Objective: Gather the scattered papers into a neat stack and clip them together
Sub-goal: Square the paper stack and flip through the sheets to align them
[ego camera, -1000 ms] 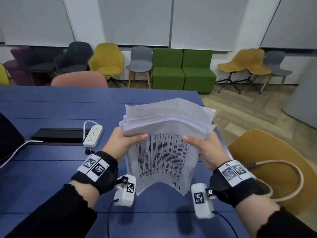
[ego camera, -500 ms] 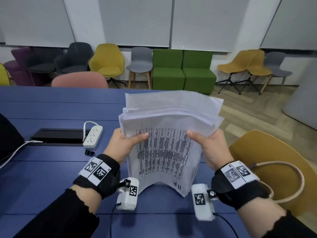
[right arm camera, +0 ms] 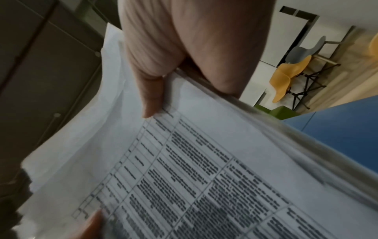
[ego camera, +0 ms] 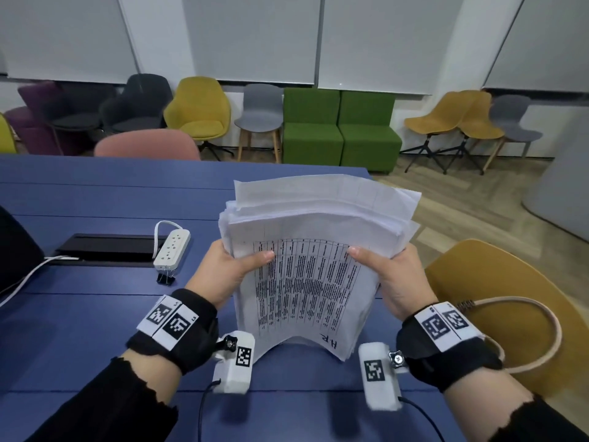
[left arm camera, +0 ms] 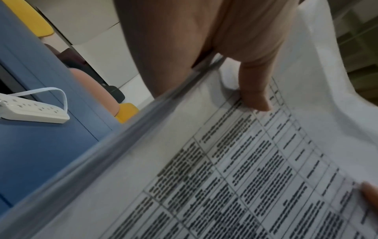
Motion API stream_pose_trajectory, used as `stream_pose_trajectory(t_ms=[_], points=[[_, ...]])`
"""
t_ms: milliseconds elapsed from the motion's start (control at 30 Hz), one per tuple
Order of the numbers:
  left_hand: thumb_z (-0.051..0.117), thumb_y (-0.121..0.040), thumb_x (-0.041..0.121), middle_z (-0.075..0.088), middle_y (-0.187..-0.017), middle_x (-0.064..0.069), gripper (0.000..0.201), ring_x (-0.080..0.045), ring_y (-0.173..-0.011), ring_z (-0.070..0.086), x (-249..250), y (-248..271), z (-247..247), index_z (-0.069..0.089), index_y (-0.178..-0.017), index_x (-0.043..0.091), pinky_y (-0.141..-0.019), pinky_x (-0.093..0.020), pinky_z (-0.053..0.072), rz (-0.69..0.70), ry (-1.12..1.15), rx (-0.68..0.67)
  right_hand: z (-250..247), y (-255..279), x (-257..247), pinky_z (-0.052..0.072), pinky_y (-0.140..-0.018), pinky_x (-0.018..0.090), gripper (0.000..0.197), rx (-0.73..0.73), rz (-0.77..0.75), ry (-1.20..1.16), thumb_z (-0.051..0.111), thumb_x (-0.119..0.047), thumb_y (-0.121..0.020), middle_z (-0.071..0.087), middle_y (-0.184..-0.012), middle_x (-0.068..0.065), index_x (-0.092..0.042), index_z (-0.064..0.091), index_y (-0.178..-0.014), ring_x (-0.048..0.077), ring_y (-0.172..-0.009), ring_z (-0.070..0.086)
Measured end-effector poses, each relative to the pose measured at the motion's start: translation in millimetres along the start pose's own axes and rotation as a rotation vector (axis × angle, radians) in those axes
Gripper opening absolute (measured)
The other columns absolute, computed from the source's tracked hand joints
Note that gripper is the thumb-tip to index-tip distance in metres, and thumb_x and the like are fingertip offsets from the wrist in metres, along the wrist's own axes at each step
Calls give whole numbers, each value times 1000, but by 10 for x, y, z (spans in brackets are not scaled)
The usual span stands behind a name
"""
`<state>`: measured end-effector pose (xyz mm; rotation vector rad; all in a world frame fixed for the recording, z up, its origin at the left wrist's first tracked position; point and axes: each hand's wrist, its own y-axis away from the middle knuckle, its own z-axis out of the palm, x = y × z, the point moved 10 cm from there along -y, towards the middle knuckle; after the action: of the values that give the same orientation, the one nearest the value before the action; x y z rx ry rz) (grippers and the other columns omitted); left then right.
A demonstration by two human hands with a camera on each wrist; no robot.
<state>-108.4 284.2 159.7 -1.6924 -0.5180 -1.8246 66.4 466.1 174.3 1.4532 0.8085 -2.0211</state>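
Head view: a thick stack of papers (ego camera: 306, 266) is held upright above a blue table (ego camera: 79, 330), gripped at its two side edges by both hands. The left hand (ego camera: 228, 274) is closed round the left edge, with the thumb (ego camera: 259, 257) laid across the printed front sheet and the fingers hidden behind the pile. The right hand (ego camera: 393, 275) is clamped on the right edge in the same way, its thumb (ego camera: 358, 252) pressed onto the table of text. The bottom corners of the sheets are bowed toward the camera, and the top edges are fanned out unevenly. On both wrists, black bands with square printed markers are worn, and a white camera unit (ego camera: 234, 362) is slung beneath each.

From the left wrist view, the left thumb (left arm camera: 254, 90) is seen flat on the top sheet, beside the blurred edge of the stack. From the right wrist view, the right thumb (right arm camera: 152, 95) is seen pressed on the page in mirror fashion.

Farther back on the table, a black binder clip (ego camera: 166, 278) is stood just in front of a white power strip (ego camera: 172, 253), next to a dark recessed cable tray (ego camera: 108, 250). Beyond the table, a pink chair back (ego camera: 146, 145), yellow, grey and dark chairs, and a green sofa (ego camera: 341, 129) are lined along a white-panelled wall. A mustard chair (ego camera: 497, 307) is placed at the right.
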Motion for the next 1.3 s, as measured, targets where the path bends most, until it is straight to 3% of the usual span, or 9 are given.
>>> stream_pose_trajectory(t_ms=[167,333,433,567,733,900,1067,1233,1300], points=[[95,-44,39,72,-113,-12,71,-29,-108,67,-92,-14,-37,71,-108,19,-97,-46,50,-26,39,-27,8,13,150,54,-87,41,81,-35,78,-26,92,-31,-47,70,-113,17,-4,62,-117,33,-107,66],[91,-50,32,71,-116,-12,79,-28,-111,66,93,-63,-28,64,-120,8,-94,-38,53,41,17,-7,130,-11,-154,53,-91,42,43,-62,-29,-55,78,-8,-63,72,-107,12,-18,69,-104,29,-102,67],[85,-55,21,73,-111,-10,64,-26,-106,68,135,-95,-49,67,-115,7,-96,-40,52,43,18,45,157,-36,-228,52,-92,44,40,-44,-50,-24,80,-10,-62,73,-104,9,-18,70,-99,29,-102,67],[83,-62,10,75,-105,-9,44,-25,-101,70,108,-79,-63,71,-104,10,-99,-48,50,33,22,125,216,-16,-158,53,-91,44,30,-35,-39,46,67,8,-79,75,-99,9,-13,70,-100,26,-95,70],[85,-60,5,74,-108,-6,58,-19,-103,69,456,-18,-20,65,-115,5,-90,-31,55,143,24,87,255,-32,-431,56,-86,38,29,-85,-100,-49,63,3,-80,74,-103,7,-11,68,-106,24,-97,69],[83,-61,9,74,-109,-8,55,-22,-103,69,451,-55,-68,65,-113,10,-84,-26,55,137,34,73,158,-38,-296,56,-83,38,46,-74,-51,14,87,-30,-53,73,-104,9,-20,72,-95,27,-97,68],[72,-77,-3,76,-99,-1,28,-17,-98,70,402,-65,-28,70,-100,13,-87,-29,52,139,0,117,147,-18,-198,52,-93,45,32,-26,-51,80,66,7,-80,74,-105,10,-17,70,-100,33,-105,67],[69,-81,-3,76,-100,1,27,-14,-99,70,623,26,32,69,-103,13,-83,-23,53,234,27,112,186,7,-422,49,-96,49,33,-35,-132,79,66,7,-81,72,-109,14,-19,73,-99,31,-105,67],[77,-75,9,75,-102,0,31,-16,-98,69,680,27,36,67,-104,16,-84,-27,54,240,27,108,190,9,-462,49,-96,50,28,-23,-138,61,74,-3,-75,72,-108,14,-19,72,-98,32,-104,67]])
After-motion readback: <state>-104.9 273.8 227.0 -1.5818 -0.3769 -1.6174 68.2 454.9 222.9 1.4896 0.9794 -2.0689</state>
